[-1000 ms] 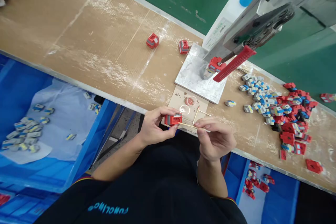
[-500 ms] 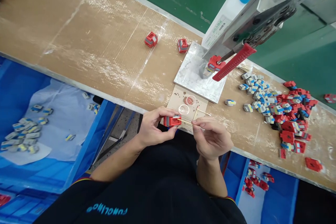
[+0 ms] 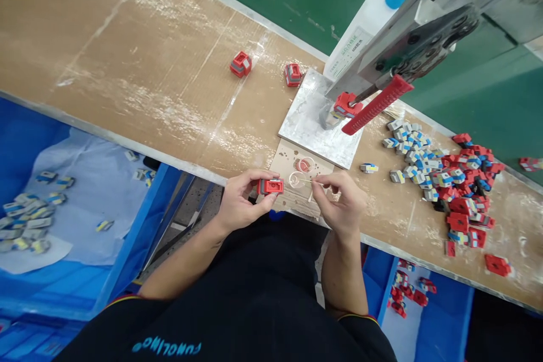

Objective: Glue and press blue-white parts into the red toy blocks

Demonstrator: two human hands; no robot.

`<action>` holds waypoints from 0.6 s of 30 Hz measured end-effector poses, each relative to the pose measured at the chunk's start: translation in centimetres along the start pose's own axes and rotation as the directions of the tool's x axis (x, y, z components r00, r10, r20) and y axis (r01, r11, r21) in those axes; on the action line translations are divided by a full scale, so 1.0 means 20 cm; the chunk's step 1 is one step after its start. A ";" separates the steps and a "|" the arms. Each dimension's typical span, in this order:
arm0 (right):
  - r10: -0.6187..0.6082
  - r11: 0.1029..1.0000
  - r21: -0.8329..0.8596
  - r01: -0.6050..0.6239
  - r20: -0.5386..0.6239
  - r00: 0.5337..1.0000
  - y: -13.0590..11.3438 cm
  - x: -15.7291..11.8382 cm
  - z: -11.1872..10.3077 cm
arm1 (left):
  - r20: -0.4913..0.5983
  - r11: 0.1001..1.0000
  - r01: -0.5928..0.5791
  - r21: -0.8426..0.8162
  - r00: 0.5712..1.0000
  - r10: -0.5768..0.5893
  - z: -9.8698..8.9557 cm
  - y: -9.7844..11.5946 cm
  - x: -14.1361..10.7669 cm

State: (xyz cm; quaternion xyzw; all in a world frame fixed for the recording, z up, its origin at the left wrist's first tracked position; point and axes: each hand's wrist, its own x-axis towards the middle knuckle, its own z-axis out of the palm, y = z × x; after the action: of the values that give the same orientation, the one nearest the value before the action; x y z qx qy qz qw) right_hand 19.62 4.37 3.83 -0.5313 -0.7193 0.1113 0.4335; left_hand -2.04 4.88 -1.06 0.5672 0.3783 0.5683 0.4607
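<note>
My left hand [image 3: 242,199] holds a small red toy block [image 3: 271,186] between thumb and fingers, its recessed face up. Between the thumb and fingertips of my right hand [image 3: 341,199] is a thin wooden stick [image 3: 304,180], its tip over a clear ring-shaped smear [image 3: 293,179] on a cardboard piece [image 3: 282,159]. A reddish round spot [image 3: 304,165] lies just behind that smear. Another stick rests on the cardboard beside my right hand. Two red blocks [image 3: 241,64] [image 3: 293,74] stand farther back on the table.
A press with a red handle [image 3: 377,104] stands on a metal plate [image 3: 311,116], a red toy under it. Behind is a white bottle [image 3: 354,34]. Piled toy parts [image 3: 462,181] cover the right side. Blue bins [image 3: 139,226] with parts sit below the table's front edge.
The stick in my right hand has left the red block and moved back over the cardboard. My left hand has shifted slightly left and back with the block.
</note>
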 end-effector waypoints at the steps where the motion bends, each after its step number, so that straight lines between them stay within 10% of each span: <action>1: 0.025 0.998 0.056 -0.022 -0.049 0.998 -0.02 -0.01 -0.01 | 0.006 1.000 0.000 0.001 1.000 0.000 0.00 0.00 0.00; 8: 0.094 0.899 0.438 0.000 -0.191 0.977 -0.17 -0.03 0.03 | 0.071 0.999 -0.027 -0.029 0.997 0.029 0.03 0.01 -0.02; 18: 0.087 0.885 0.464 -0.036 -0.091 0.992 -0.18 -0.04 0.08 | 0.103 0.998 -0.038 -0.058 0.994 0.044 0.04 0.04 -0.02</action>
State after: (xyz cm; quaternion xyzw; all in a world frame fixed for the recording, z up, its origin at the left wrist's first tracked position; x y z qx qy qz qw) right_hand 16.02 2.74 4.65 -0.4408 -0.6303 0.2636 0.5822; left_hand -1.39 4.10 -0.37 0.5906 0.3260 0.5576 0.4837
